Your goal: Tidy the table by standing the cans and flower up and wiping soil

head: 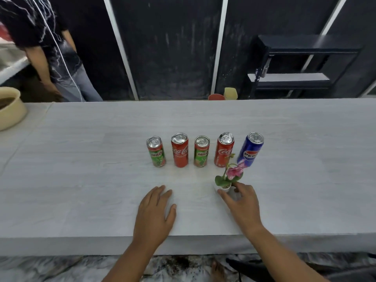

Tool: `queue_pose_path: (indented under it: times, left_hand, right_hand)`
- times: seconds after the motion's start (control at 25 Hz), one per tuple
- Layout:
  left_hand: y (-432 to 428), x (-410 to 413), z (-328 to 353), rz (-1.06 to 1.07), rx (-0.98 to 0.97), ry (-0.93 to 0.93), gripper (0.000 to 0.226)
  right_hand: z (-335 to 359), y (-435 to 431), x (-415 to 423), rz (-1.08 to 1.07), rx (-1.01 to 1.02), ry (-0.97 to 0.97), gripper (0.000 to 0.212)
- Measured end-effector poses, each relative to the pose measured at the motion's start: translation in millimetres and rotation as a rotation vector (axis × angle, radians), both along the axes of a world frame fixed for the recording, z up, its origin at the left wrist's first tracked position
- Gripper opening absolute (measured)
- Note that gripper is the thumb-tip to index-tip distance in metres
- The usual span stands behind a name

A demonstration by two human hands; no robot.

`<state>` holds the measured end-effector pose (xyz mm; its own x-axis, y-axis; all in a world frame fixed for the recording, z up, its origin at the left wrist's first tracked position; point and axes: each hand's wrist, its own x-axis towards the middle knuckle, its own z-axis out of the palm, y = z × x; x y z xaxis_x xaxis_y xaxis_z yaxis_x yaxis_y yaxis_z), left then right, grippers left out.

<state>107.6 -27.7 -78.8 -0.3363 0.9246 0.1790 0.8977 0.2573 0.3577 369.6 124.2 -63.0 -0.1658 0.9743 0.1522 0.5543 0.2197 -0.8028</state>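
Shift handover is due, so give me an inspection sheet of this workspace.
Surface: pale grey table; no soil visible on it.
Job's things: five slim cans upright in a row: green Milo can, red Coca-Cola can, second Milo can, second Coca-Cola can, blue Pepsi can. Pink flower in small white pot upright.
Clutter: beige bowl at left edge.
Grippers: left hand flat on table; right hand at the pot.
Cables: white cord hanging.
Surroundings: bystander, black shelf, dark specks on floor.
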Motion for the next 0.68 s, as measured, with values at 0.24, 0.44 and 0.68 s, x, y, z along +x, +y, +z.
queue_pose_path:
  times: [0.24, 0.44, 0.68]
  left_hand:
    - [-0.5, -3.0, -2.2, -0.006, 0.034, -0.001, 0.048]
    - [2.0, -5.5, -9.1, -0.015, 0.044, 0.011, 0.047]
    - [3.9, -5.5, -7.9, -0.034, 0.055, -0.011, 0.047]
  right_hand:
    - [3.1, -0.7, -48.4, 0.133, 0.041, -0.075, 0.040]
    - [-1.4, -1.7, -51.9, 0.119, 0.102, -0.120, 0.039]
    - [-3.8, -1.6, -54.9, 0.116, 0.128, -0.197, 0.052]
